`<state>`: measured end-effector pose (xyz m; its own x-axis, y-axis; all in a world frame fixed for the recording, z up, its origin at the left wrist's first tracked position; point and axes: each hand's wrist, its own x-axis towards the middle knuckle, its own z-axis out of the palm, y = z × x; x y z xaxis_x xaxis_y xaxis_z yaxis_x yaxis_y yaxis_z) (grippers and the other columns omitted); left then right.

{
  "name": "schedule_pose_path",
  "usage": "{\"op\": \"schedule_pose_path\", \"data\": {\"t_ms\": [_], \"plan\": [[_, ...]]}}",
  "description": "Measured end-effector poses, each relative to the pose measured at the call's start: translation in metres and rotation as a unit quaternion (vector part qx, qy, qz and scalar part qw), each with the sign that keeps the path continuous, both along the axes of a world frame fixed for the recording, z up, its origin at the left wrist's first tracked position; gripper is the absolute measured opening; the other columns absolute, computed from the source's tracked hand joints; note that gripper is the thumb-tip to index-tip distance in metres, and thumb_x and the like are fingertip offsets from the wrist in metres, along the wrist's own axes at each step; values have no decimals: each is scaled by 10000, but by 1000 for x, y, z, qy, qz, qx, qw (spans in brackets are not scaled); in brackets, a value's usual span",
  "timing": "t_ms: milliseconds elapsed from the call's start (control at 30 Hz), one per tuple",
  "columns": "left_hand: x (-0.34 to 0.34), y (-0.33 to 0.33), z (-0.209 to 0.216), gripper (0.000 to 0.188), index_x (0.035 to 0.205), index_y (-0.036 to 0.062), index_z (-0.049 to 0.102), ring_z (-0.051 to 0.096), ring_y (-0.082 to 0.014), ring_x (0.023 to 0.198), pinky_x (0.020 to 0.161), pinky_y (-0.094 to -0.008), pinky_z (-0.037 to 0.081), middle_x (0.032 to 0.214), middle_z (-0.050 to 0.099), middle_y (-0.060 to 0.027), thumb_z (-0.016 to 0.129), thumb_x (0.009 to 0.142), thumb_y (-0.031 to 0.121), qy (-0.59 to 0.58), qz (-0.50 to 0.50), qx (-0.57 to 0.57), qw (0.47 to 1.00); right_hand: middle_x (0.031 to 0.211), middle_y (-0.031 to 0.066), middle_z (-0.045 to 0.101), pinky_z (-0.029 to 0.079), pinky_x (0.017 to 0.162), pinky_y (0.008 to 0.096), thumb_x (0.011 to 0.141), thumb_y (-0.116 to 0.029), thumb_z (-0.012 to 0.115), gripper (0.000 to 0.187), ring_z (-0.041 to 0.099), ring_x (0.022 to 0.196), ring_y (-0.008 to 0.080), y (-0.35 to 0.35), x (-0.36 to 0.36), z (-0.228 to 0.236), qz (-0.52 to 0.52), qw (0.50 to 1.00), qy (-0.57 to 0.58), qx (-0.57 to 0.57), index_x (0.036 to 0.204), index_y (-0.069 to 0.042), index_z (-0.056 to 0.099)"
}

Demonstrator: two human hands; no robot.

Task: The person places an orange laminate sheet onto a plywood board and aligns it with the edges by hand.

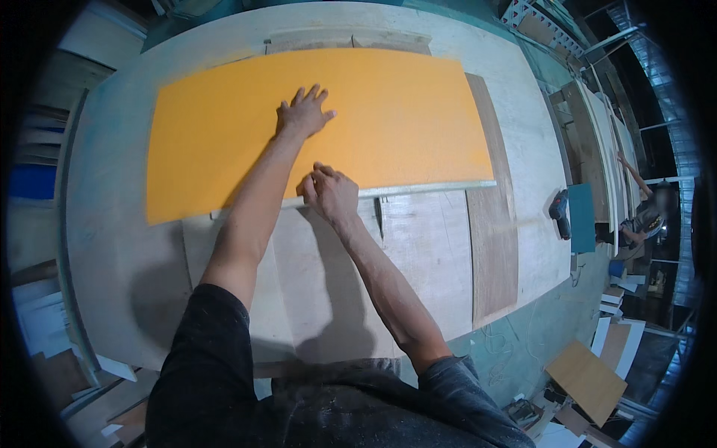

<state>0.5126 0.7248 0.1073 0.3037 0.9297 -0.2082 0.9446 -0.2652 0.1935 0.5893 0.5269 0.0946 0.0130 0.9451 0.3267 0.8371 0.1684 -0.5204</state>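
Note:
A large yellow-orange rectangular board (pixel 396 112) lies on a wide pale worktable. My left hand (pixel 302 116) rests on its upper face near the middle, fingers spread and nothing in them. Closer to me, my right hand (pixel 332 194) is at the board's near edge with its fingers curled. Whatever is inside those fingers is hidden. From the right hand a pale, whitish strip (pixel 433 187) runs along the near edge to the board's right corner.
Brown wooden planks (pixel 493 246) lie under and beside the board on the worktable (pixel 112 299). A dark power tool (pixel 559 213) sits at the table's right edge. Beyond it, a person (pixel 646 216) is by stacked panels (pixel 594 149). A loose wooden panel (pixel 586 382) is at lower right.

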Motion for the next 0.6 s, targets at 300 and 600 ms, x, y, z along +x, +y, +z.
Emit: {"op": "schedule_pose_path", "data": {"t_ms": [300,600], "plan": [[-10,-232,0,742,1668,222,310,183,-317,1629,1161,-754,308,1776,194,-13,539,1050,564,-7,-9,-14,1000,1251,98,748,603,740,430,934,-235,683,148,729,789,324,-235,-12,7,5,999,-7,-39,960,-107,752],[-26,-474,7,748,1676,210,292,162,-325,1631,1165,-748,303,1779,178,-28,527,1059,561,-17,-19,-31,999,1278,110,744,623,860,399,944,-225,726,225,769,966,285,-473,-16,29,22,991,15,-128,1121,-99,784]]}}
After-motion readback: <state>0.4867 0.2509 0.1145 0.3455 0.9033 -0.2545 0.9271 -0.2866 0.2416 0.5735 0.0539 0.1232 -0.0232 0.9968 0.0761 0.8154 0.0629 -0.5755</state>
